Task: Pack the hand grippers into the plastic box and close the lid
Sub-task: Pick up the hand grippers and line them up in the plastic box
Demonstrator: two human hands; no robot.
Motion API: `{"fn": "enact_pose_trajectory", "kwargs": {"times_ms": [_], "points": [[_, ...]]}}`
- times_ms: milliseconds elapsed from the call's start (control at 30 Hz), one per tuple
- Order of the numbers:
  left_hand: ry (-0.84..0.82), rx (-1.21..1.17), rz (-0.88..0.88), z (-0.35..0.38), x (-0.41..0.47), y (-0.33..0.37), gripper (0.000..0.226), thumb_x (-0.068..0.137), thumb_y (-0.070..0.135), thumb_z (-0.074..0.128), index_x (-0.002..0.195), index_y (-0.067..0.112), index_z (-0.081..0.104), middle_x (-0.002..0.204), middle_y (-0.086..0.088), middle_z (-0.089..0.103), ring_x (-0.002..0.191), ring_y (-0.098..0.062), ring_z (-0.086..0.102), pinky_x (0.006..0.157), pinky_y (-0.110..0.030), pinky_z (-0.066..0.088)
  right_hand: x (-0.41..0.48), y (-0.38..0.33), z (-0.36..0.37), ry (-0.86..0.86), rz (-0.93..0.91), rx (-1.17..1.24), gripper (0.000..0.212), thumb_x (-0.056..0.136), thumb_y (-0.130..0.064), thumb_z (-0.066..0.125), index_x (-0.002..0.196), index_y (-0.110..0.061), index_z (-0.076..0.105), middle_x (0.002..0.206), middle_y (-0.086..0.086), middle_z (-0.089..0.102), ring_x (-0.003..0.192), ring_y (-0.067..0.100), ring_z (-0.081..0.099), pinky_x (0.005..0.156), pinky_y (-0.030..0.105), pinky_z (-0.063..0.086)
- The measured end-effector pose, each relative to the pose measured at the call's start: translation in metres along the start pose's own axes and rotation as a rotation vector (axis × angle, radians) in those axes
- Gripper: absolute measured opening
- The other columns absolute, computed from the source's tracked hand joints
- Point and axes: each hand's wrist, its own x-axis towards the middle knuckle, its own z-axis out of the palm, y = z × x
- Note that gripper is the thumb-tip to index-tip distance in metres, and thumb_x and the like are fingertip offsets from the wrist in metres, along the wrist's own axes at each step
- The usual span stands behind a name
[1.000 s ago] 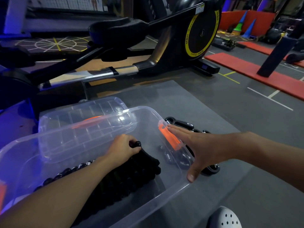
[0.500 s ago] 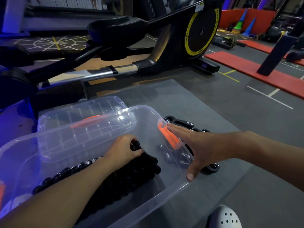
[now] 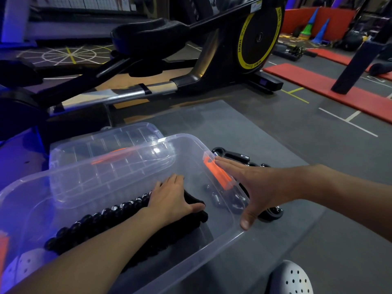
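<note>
Shoe (image 3: 293, 280): white, perforated, nearest of all, just right of the box's near corner.
Plastic box (image 3: 221, 230): clear, open-topped, set on the grey floor mat (image 3: 244, 128), long axis running from near left to far right.
Hand grippers (image 3: 89, 219): black, packed in a row inside the plastic box along its near side, knobbed tops lined up to the left, foam handles toward the right end.
Left hand (image 3: 169, 200): reaching into the box, palm down on the right end of that row; fingers (image 3: 176, 181) relaxed and laid over the tops, thumb spread out along a foam handle, nothing pinched.
Right hand (image 3: 263, 187): outside the box, pressed flat against its right end wall; fingers straight and together, thumb splayed toward the near corner.
Orange latch (image 3: 218, 177): on that same end wall, just beside the right fingertips.
Loose grippers (image 3: 232, 155): black, on the mat outside the box, partly hidden behind the right hand.
Lid (image 3: 101, 141): clear, ribbed, off the box, lying just beyond its far wall.
Exercise machine (image 3: 191, 79): black with a yellow-ringed wheel, behind the lid.
Red mats (image 3: 318, 85): far right on the floor.
Cones (image 3: 322, 30): blue and green, farthest back.
</note>
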Motion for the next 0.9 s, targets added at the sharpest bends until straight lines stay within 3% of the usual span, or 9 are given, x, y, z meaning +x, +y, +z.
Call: {"fn": "enact_pose_trajectory", "kwargs": {"times_ms": [100,233,400,533,667,800,900], "points": [[0.007,0.0,0.01,0.003,-0.002,0.003,0.098,0.064,0.08,0.058,0.137,0.018,0.035,0.137,0.005,0.044,0.129,-0.017,0.041,0.107,-0.037,0.029,0.0,0.0,0.0,0.0,-0.005,0.008,0.147,0.053,-0.052,0.089,0.149,-0.039,-0.021,0.151,-0.038,-0.018,0.137,-0.02,-0.013,0.113,0.007,0.003],[0.048,0.022,0.036,0.008,-0.007,0.003,0.104,0.067,0.082,0.054,0.144,0.017,0.029,0.144,0.005,0.04,0.134,-0.016,0.038,0.112,-0.035,0.025,-0.002,-0.002,-0.002,0.003,-0.019,0.004,0.145,0.056,-0.05,0.089,0.144,-0.043,-0.026,0.137,-0.05,-0.023,0.13,-0.027,-0.018,0.103,-0.005,-0.002],[0.138,0.007,0.022,0.014,-0.015,-0.001,0.101,0.064,0.083,0.054,0.136,0.015,0.034,0.135,0.003,0.041,0.128,-0.019,0.04,0.113,-0.033,0.023,-0.001,-0.002,0.0,0.016,-0.01,0.013,0.144,0.054,-0.056,0.087,0.148,-0.043,-0.02,0.15,-0.039,-0.016,0.139,-0.017,-0.012,0.117,0.015,0.005],[0.204,0.009,0.025,0.018,-0.017,-0.007,0.09,0.056,0.089,0.049,0.115,0.021,0.045,0.112,0.009,0.046,0.11,-0.016,0.046,0.105,-0.033,0.032,-0.001,0.0,0.001,0.021,-0.013,0.028,0.143,0.055,-0.053,0.088,0.147,-0.044,-0.022,0.139,-0.05,-0.018,0.135,-0.023,-0.013,0.108,0.0,0.0],[0.221,-0.05,0.047,0.019,-0.018,-0.011,0.085,0.056,0.086,0.054,0.113,0.023,0.045,0.109,0.012,0.046,0.108,-0.013,0.047,0.104,-0.03,0.032,0.001,0.003,0.001,0.012,0.0,0.015,0.145,0.055,-0.051,0.089,0.148,-0.039,-0.022,0.135,-0.051,-0.02,0.128,-0.029,-0.018,0.102,-0.006,-0.003],[0.201,-0.044,0.052,0.017,-0.019,-0.009,0.085,0.057,0.085,0.055,0.114,0.022,0.045,0.109,0.012,0.046,0.108,-0.012,0.048,0.104,-0.03,0.031,0.001,0.001,0.001,0.012,0.007,-0.001,0.146,0.054,-0.051,0.09,0.151,-0.034,-0.018,0.154,-0.033,-0.011,0.14,-0.015,-0.01,0.115,0.011,0.004],[0.166,-0.044,0.045,0.015,-0.02,-0.008,0.082,0.057,0.085,0.054,0.11,0.024,0.043,0.104,0.012,0.043,0.105,-0.012,0.048,0.104,-0.03,0.03,0.002,0.0,0.002,0.028,0.009,-0.009,0.147,0.052,-0.055,0.089,0.151,-0.034,-0.017,0.156,-0.03,-0.01,0.143,-0.01,-0.008,0.12,0.022,0.008]]}}
